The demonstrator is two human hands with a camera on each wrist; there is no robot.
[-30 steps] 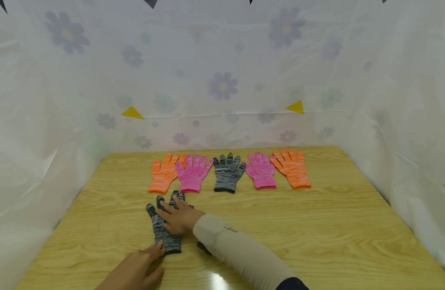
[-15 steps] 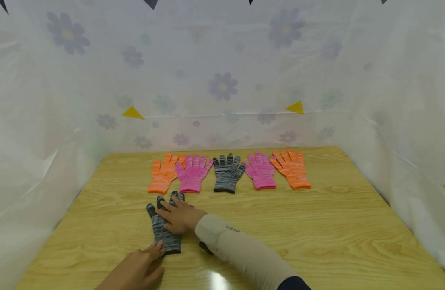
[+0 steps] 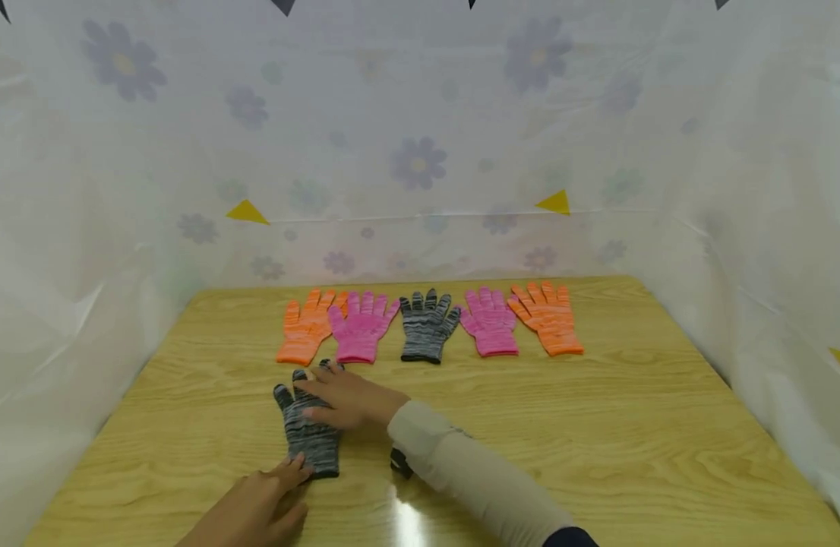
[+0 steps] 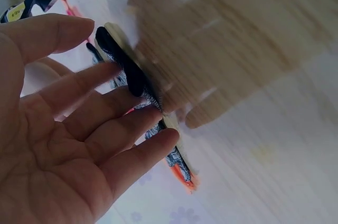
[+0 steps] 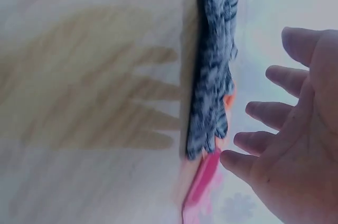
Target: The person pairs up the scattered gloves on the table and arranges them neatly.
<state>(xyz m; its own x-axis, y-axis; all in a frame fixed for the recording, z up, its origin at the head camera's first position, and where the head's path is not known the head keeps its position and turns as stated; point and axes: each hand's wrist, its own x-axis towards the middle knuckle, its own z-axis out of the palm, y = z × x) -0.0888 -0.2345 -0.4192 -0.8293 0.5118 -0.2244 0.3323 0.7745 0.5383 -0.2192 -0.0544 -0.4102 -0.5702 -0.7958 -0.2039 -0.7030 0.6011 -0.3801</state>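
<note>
A dark grey speckled knit glove (image 3: 311, 439) lies flat near the front left, fingers away from me. My left hand (image 3: 259, 497) rests its fingertips on the left side of the cuff; the left wrist view shows those fingers (image 4: 124, 134) loosely extended against the knit. Over the glove's right part is my right hand (image 3: 358, 399), palm down, hiding some of its fingers. In the right wrist view the right hand (image 5: 296, 123) has straight, spread fingers, with a gap between them and the grey glove (image 5: 211, 60).
Along the back of the wooden table (image 3: 598, 441) lies a row of gloves: orange (image 3: 304, 334), pink (image 3: 358, 334), grey (image 3: 427, 330), pink (image 3: 491, 327) and orange (image 3: 553, 323). The left orange and pink ones overlap. A flowered white curtain (image 3: 420, 91) surrounds the table.
My right hand has lifted and shifted right across the near grey glove, uncovering more of its middle. The left hand stays at the cuff, and the glove has kept its place.
</note>
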